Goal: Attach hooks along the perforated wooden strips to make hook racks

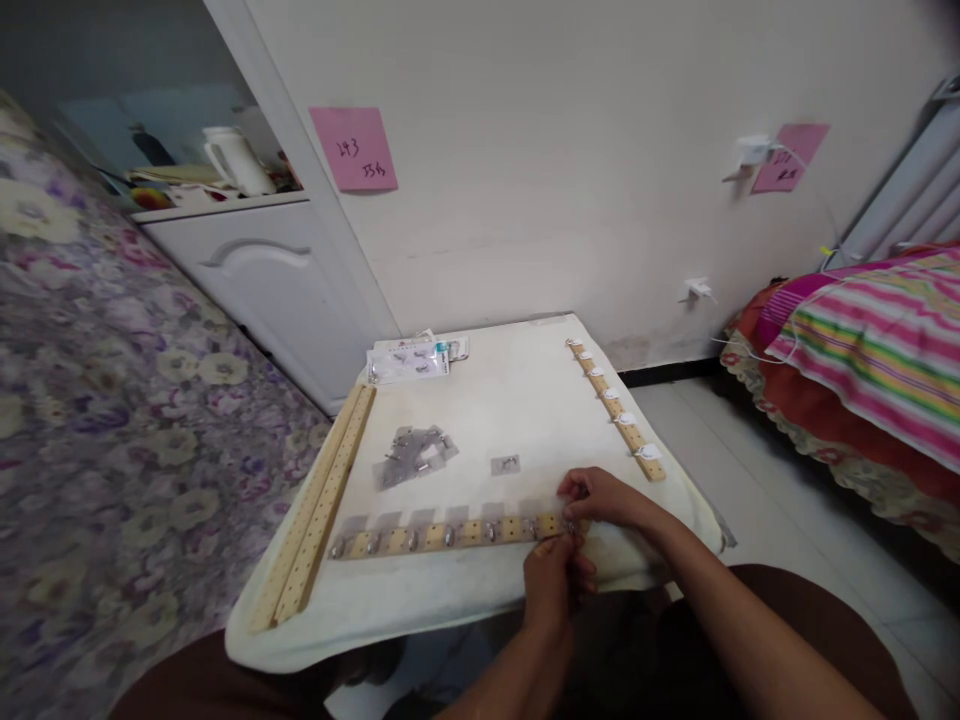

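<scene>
A wooden strip with holes (472,532) lies across the near part of the table. Along it sit several small shiny metal pieces (450,536), each with a transparent plastic card behind it. Both hands meet at the strip's right end. My left hand (551,580) is below that end with its fingers closed; my right hand (604,497) comes from above, thumb and fingers pinched together. Whatever is between their fingertips is too small and covered to name. Just beyond the strip rests a single transparent card with a small metal piece (505,464).
More transparent cards with metal pieces (414,456) lie in a pile. Two holed wooden strips (322,505) run along the table's left side. At the right edge, another strip (615,408) bears white-tagged pieces. Packets (409,361) lie at the back left, before the wall.
</scene>
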`<state>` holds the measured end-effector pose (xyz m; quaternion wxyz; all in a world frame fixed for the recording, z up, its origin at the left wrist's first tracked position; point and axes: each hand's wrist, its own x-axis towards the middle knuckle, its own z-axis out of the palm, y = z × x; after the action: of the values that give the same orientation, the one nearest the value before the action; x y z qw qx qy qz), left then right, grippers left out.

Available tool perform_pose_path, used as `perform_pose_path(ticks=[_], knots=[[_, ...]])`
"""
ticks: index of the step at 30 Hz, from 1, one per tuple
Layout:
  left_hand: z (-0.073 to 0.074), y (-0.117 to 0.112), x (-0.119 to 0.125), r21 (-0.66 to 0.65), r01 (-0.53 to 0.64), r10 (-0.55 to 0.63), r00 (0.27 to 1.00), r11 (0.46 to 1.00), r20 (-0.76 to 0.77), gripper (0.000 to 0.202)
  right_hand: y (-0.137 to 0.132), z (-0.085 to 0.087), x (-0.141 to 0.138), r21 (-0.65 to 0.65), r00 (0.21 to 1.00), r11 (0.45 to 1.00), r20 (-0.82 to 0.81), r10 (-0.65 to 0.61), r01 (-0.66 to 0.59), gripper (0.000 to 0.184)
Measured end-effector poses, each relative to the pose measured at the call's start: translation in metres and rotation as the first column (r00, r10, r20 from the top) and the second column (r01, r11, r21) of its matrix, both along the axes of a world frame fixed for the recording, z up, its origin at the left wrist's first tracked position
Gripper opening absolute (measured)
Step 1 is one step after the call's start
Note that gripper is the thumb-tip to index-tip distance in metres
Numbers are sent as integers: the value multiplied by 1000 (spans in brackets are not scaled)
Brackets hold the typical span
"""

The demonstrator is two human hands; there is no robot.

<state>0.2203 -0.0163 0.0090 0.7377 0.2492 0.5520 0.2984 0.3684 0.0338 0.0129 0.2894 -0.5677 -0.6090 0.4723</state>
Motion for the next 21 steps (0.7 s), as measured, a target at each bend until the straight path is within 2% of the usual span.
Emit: perform_pose_path(ticks=[11,21], knots=[[-4,1,-1,25,26,-26,1000,999,-13,22,1,4,-2,-52,1000,999,-26,2,-4,32],[-2,1,-1,44,37,-36,999,998,-34,19,0,9,-5,-35,1000,999,2,16,-16,29]])
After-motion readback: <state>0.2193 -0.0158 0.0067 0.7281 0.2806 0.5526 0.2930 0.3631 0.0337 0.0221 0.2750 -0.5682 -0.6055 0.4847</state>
